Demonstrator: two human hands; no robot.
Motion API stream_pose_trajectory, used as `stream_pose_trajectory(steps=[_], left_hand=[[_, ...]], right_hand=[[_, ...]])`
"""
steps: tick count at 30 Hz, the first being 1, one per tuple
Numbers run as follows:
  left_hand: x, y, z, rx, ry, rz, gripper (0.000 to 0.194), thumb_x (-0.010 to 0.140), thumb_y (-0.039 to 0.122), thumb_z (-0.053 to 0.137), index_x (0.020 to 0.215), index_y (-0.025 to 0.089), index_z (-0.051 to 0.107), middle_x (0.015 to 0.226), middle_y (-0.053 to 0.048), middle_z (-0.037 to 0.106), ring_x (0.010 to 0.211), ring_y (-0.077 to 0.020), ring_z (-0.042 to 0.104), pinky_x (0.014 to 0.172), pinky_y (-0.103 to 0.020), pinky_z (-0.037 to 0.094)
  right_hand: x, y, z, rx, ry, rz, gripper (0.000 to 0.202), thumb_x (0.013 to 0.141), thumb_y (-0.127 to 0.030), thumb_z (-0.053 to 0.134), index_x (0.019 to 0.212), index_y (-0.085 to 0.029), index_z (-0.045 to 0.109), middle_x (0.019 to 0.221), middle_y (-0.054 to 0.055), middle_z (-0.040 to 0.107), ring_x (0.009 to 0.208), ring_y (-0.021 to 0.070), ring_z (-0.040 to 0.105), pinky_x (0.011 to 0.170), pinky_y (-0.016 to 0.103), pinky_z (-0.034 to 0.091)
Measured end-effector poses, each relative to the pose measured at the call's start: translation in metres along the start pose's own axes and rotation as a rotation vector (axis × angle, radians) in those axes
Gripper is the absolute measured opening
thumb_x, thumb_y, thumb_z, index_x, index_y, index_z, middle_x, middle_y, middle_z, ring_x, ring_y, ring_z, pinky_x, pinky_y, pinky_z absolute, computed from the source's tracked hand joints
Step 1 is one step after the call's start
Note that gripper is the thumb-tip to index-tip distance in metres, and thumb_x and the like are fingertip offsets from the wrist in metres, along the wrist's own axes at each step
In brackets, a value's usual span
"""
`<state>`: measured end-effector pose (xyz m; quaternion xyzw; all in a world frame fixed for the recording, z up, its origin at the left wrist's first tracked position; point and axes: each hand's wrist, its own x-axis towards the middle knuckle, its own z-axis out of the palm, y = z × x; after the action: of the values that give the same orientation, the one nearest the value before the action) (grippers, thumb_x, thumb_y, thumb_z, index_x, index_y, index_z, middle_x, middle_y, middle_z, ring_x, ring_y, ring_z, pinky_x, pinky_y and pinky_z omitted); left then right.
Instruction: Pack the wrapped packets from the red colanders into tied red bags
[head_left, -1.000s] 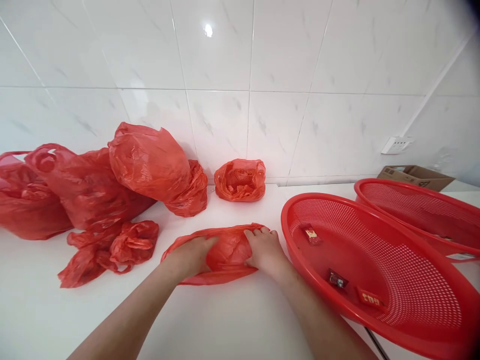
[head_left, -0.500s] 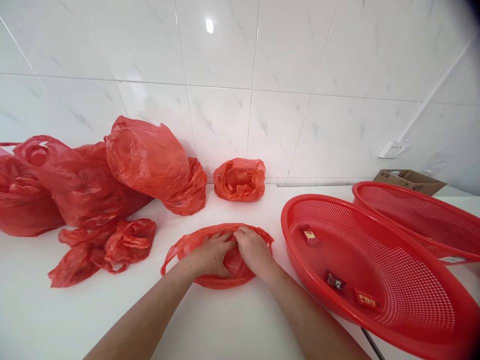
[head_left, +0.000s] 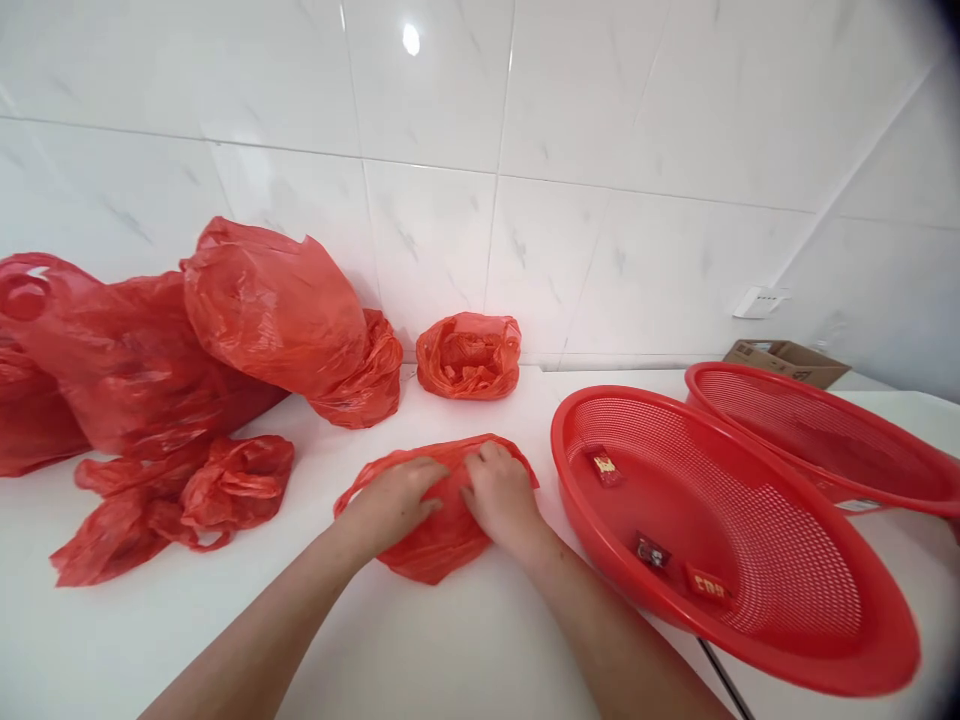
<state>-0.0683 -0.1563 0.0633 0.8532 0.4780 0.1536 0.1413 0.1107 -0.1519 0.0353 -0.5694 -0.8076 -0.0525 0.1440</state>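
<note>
The thin red bag (head_left: 442, 535) lies on the white desk (head_left: 420, 655), under my left hand (head_left: 394, 508) and right hand (head_left: 504, 492); I cannot tell whether either grip is pinched closed. The film might tear if my fingers pull too hard. Half a second ago its mouth gaped; now film covers it, a corner pointing toward me. The nearer red basket (head_left: 690, 490) stands just right.

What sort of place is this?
Looks like an indoor workroom, possibly a packing area: red plastic bags on a white worktable, perforated red plastic baskets, one holding small wrapped packets, and a white tiled wall behind.
</note>
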Motion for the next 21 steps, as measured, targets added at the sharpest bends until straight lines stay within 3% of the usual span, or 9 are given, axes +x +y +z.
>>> stream_pose_trajectory(steps=[4,7,9,11,14,17,19,21], left_hand=[[-0.001,-0.005,-0.001,-0.004,0.132,0.035,0.032,0.081,0.018,0.046,0.106,0.025,0.063,0.109,-0.001,0.066,0.099,-0.0233,0.061,0.081,-0.034,0.048],[-0.016,-0.006,-0.001,0.021,0.450,0.075,0.024,0.086,0.027,0.046,0.105,0.025,0.062,0.108,-0.003,0.065,0.102,-0.0217,0.059,0.091,-0.035,0.046],[-0.029,-0.008,-0.004,0.079,0.716,-0.065,0.022,0.085,0.032,0.051,0.102,0.025,0.061,0.110,-0.005,0.062,0.108,-0.0244,0.055,0.100,-0.041,0.041],[-0.040,-0.012,-0.008,0.048,0.876,-0.276,0.027,0.084,0.038,0.053,0.107,0.025,0.058,0.115,-0.006,0.057,0.113,-0.0272,0.052,0.102,-0.046,0.039],[-0.051,-0.022,-0.008,-0.154,0.895,-0.471,0.039,0.083,0.045,0.053,0.117,0.025,0.051,0.121,-0.006,0.052,0.111,-0.0270,0.053,0.093,-0.044,0.048],[-0.052,-0.031,-0.003,-0.271,0.852,-0.450,0.046,0.079,0.047,0.057,0.119,0.024,0.050,0.122,-0.007,0.051,0.109,-0.0257,0.055,0.088,-0.039,0.051],[-0.050,-0.035,0.002,-0.306,0.797,-0.416,0.050,0.078,0.048,0.058,0.120,0.024,0.049,0.122,-0.008,0.052,0.111,-0.0255,0.054,0.088,-0.038,0.051],[-0.048,-0.037,0.006,-0.336,0.715,-0.435,0.054,0.077,0.049,0.057,0.124,0.023,0.047,0.121,-0.009,0.053,0.110,-0.0260,0.054,0.087,-0.040,0.050]], right_hand=[[-0.002,-0.004,0.001,-0.027,-0.056,-0.088,0.017,0.083,-0.015,0.049,0.090,-0.017,0.065,0.088,0.008,0.060,0.084,0.0209,0.054,0.070,0.032,0.041],[-0.003,-0.006,-0.006,0.007,0.052,-0.064,0.022,0.087,-0.015,0.044,0.096,-0.019,0.064,0.091,0.007,0.060,0.087,0.0191,0.054,0.071,0.029,0.041],[-0.006,-0.011,-0.018,0.065,0.168,-0.070,0.025,0.089,-0.016,0.041,0.097,-0.019,0.064,0.088,0.006,0.060,0.082,0.0171,0.054,0.068,0.028,0.041],[-0.016,-0.019,-0.038,0.155,0.298,-0.108,0.026,0.090,-0.017,0.039,0.095,-0.019,0.065,0.081,0.005,0.060,0.074,0.0153,0.054,0.064,0.026,0.041],[-0.040,-0.027,-0.081,0.324,0.463,-0.159,0.022,0.090,-0.020,0.043,0.097,-0.019,0.064,0.077,0.004,0.061,0.071,0.0141,0.055,0.062,0.025,0.043],[-0.065,-0.013,-0.131,0.419,0.528,-0.135,0.018,0.088,-0.025,0.050,0.103,-0.024,0.061,0.085,0.002,0.065,0.075,0.0135,0.059,0.067,0.026,0.047],[-0.075,0.013,-0.156,0.331,0.478,0.018,0.017,0.087,-0.031,0.053,0.100,-0.028,0.063,0.088,0.002,0.066,0.077,0.0157,0.061,0.067,0.028,0.048],[-0.080,0.048,-0.169,0.270,0.298,0.219,0.020,0.084,-0.037,0.056,0.100,-0.030,0.064,0.090,0.003,0.067,0.076,0.0173,0.062,0.063,0.029,0.047]])
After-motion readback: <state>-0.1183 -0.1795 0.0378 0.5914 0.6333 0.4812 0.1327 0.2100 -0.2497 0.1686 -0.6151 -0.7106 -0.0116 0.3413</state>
